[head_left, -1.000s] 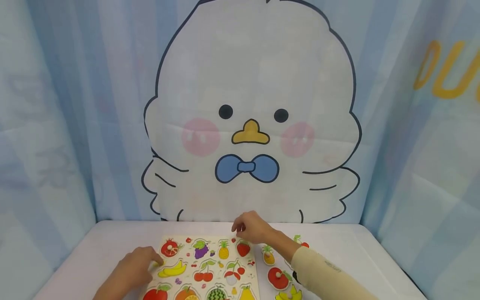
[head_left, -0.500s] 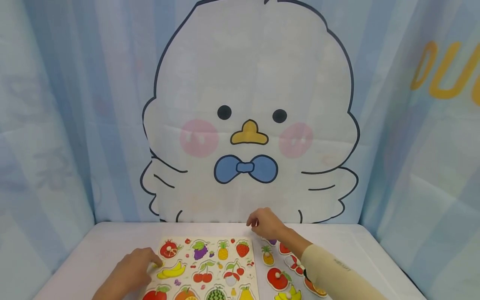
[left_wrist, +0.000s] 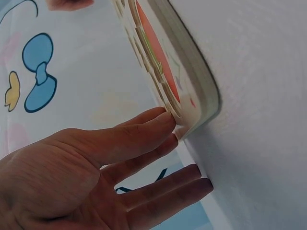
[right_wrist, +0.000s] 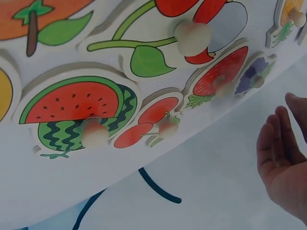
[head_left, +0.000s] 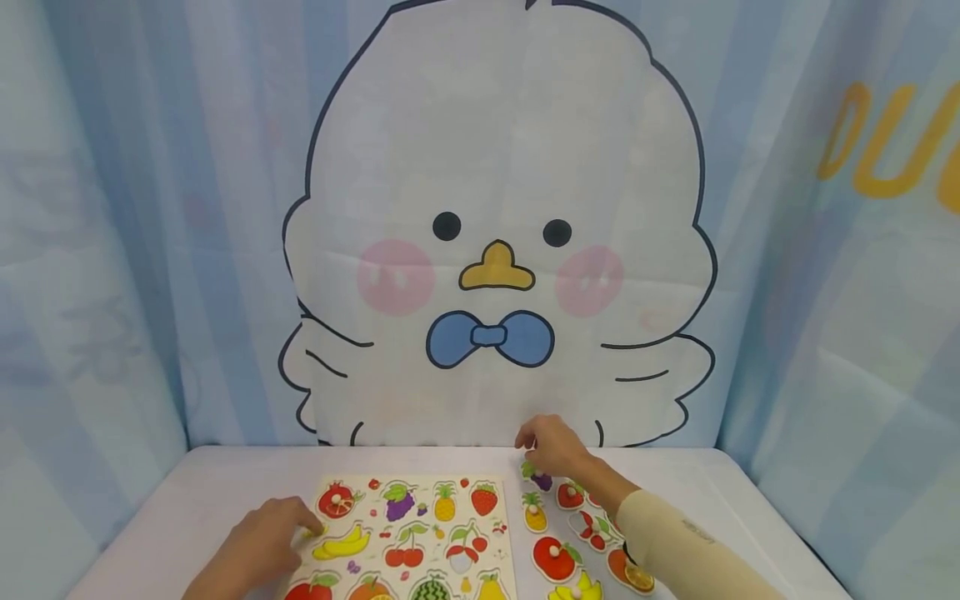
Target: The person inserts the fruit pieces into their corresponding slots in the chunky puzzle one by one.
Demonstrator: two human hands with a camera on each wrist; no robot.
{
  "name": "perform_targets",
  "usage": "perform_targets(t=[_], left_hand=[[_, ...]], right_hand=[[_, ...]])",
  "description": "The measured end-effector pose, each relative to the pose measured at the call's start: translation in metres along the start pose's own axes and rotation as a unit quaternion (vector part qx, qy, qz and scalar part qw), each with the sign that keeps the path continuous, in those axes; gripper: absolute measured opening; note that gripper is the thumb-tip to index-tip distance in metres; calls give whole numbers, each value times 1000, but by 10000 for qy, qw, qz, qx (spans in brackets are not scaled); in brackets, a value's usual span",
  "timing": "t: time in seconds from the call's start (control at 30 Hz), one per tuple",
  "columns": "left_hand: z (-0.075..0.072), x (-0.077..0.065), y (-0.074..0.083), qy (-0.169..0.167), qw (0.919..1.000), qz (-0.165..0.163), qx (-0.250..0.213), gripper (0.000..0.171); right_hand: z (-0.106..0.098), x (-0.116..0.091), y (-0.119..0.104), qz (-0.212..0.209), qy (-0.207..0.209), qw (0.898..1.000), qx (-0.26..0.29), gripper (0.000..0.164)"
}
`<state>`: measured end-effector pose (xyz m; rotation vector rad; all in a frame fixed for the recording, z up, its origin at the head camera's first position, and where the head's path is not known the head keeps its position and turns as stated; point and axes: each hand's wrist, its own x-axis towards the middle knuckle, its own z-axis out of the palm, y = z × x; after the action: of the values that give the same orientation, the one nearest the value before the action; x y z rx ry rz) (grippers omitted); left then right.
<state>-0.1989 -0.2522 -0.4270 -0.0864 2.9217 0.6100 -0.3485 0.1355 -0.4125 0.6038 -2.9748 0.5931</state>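
Note:
My left hand is at the left edge of a wooden fruit puzzle board. In the left wrist view its thumb and index finger pinch the board's corner, the other fingers stretched out beside it. My right hand hovers over the far end of the loose knobbed puzzle pieces, right of the board. Just below it lies the grape piece. In the right wrist view the right hand's fingers are loosely bent, thumb apart, nothing between them, and a small gap separates them from the grape piece.
Beside the board lie several loose pieces: a pineapple, a strawberry, a red fruit piece, bananas and an orange. The right wrist view adds a watermelon piece. A curtain with a cartoon bird hangs behind the white table.
My right hand has moved right from the board's far right corner to above the grape piece, uncovering the printed strawberry. The left hand stays at the board's left edge.

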Motion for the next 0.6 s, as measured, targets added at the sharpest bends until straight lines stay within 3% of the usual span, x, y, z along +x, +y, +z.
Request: perform_targets(t=[0.6], left_hand=[[-2, -4, 4, 16, 10000, -18, -13, 32]], right_hand=[[-5, -5, 20, 66, 11, 9999, -97, 14]])
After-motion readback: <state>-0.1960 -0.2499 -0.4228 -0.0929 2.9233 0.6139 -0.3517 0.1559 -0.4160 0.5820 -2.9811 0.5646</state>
